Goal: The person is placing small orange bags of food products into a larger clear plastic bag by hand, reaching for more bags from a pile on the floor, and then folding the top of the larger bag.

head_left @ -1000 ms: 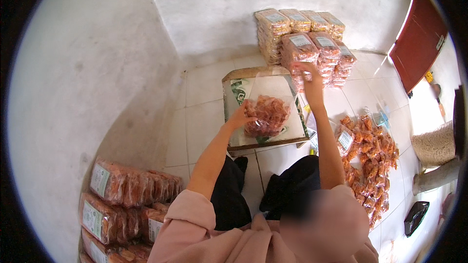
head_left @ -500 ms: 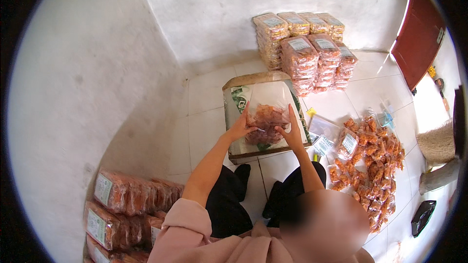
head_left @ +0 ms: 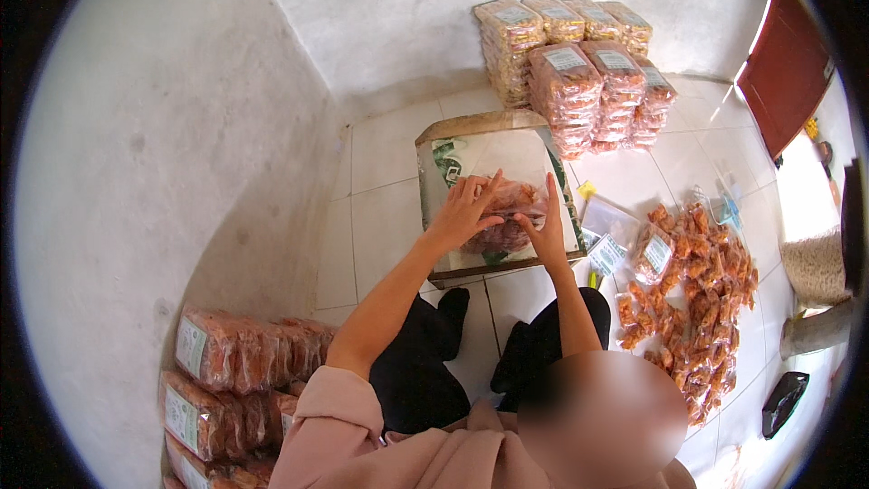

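Note:
A clear plastic bag (head_left: 518, 195) of orange-brown snack packs lies on a low, box-like stand (head_left: 436, 138) in front of me. My left hand (head_left: 463, 208) grips the bag's left side, its fingers reaching over the top and its thumb along the near face. On the opposite side my right hand (head_left: 546, 235) holds the bag, fingers stretched up along the edge and thumb pressed inward. The two thumbs almost meet. Part of the filling is hidden beneath my hands.
Stacks of filled bags (head_left: 566, 91) stand against the far wall; more packed bags (head_left: 226, 353) are piled at the near left. Loose snack packs (head_left: 701, 308) cover floor at right, beside a labelled bag (head_left: 654, 252), printed labels (head_left: 606, 255) and a black plastic bag (head_left: 785, 405).
My left hand has shifted from the bag's left edge over its top, fingers now lying across it. My right hand stays at the right side. The view has shifted slightly.

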Demonstrator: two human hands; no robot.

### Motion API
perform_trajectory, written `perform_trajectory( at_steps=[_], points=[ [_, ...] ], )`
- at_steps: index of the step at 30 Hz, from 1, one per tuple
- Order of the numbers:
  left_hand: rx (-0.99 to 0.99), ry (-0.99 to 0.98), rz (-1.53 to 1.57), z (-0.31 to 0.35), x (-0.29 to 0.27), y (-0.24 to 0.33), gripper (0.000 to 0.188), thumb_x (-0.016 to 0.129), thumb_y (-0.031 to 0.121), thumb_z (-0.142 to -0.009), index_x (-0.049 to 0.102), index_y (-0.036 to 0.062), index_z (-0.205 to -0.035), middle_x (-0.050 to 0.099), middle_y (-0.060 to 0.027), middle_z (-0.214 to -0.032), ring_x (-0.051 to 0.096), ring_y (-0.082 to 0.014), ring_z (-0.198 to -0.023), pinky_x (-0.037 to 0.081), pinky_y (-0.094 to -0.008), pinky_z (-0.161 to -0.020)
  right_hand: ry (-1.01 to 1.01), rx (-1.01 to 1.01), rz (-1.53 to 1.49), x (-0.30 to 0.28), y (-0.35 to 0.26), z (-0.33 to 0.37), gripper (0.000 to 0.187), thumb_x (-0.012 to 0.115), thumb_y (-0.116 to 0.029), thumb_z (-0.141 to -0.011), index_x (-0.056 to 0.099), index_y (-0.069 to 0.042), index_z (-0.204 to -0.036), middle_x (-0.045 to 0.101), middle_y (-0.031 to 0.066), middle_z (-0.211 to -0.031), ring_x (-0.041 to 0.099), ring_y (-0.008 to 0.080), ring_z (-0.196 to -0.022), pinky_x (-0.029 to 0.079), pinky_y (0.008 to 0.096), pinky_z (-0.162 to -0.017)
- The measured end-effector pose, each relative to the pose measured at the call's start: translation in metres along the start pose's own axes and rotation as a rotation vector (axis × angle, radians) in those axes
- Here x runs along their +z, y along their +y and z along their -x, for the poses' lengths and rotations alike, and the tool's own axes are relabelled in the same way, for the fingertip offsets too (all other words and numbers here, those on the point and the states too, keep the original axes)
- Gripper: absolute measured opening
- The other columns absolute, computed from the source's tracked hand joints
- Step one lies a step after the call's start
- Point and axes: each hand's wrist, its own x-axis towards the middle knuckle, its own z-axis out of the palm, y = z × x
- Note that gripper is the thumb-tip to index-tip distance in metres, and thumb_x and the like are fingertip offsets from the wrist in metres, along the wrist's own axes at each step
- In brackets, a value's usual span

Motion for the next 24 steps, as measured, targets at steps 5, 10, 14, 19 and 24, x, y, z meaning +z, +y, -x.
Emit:
perform_trajectory(
  at_steps=[5,10,14,19,24],
  points=[
    [0.111,0.108,0.093,-0.007,-0.002,0.006,0.071,0.067,0.025,-0.073,0.033,0.0105,-0.133,0.045,-0.0104,-0.115,0.042,-0.0291,-0.102,0.036,-0.0397,-0.091,0.017,0.001,-0.083,0.002,0.003,0.002,0.089,0.071,-0.009,-0.071,0.014,-0.002,-0.139,0.02,0.0163,-0.143,0.027,0.0282,-0.129,0.024,0.0369,-0.105],
    [0.113,0.091,0.293,-0.012,-0.004,0.009,0.048,0.065,0.021,-0.076,0.044,0.0075,-0.117,0.048,-0.0105,-0.118,0.043,-0.0296,-0.108,0.036,-0.04,-0.093,0.078,-0.03,-0.03,-0.001,0.005,-0.001,0.078,0.069,-0.006,-0.073,0.021,0.0,-0.135,0.02,0.0168,-0.143,0.027,0.0278,-0.129,0.025,0.0362,-0.105],
    [0.079,0.108,0.346,-0.009,-0.003,0.004,0.042,0.064,0.019,-0.078,0.045,0.0067,-0.113,0.05,-0.0115,-0.115,0.044,-0.0309,-0.108,0.036,-0.0398,-0.093,0.008,-0.093,-0.109,0.002,-0.003,-0.011,0.064,0.066,-0.005,-0.075,0.03,-0.002,-0.128,0.026,0.0176,-0.141,0.029,0.0286,-0.128,0.027,0.0362,-0.104],
    [-0.025,0.04,0.414,-0.011,-0.003,0.007,0.034,0.063,0.018,-0.079,0.047,0.0052,-0.107,0.053,-0.013,-0.107,0.047,-0.0311,-0.105,0.038,-0.0375,-0.09,-0.149,-0.09,-0.041,-0.005,-0.005,-0.022,0.064,0.069,-0.009,-0.074,0.033,-0.005,-0.126,0.035,0.0159,-0.137,0.035,0.0281,-0.125,0.03,0.0361,-0.102],
    [-0.08,0.055,0.417,-0.013,-0.003,0.003,0.027,0.062,0.02,-0.08,0.05,0.0058,-0.098,0.056,-0.0099,-0.095,0.051,-0.028,-0.093,0.04,-0.0355,-0.079,-0.059,-0.066,0.025,-0.018,-0.02,-0.02,0.052,0.071,-0.018,-0.073,0.047,-0.007,-0.117,0.048,0.0112,-0.126,0.047,0.0252,-0.115,0.038,0.0342,-0.094]
  ],
)
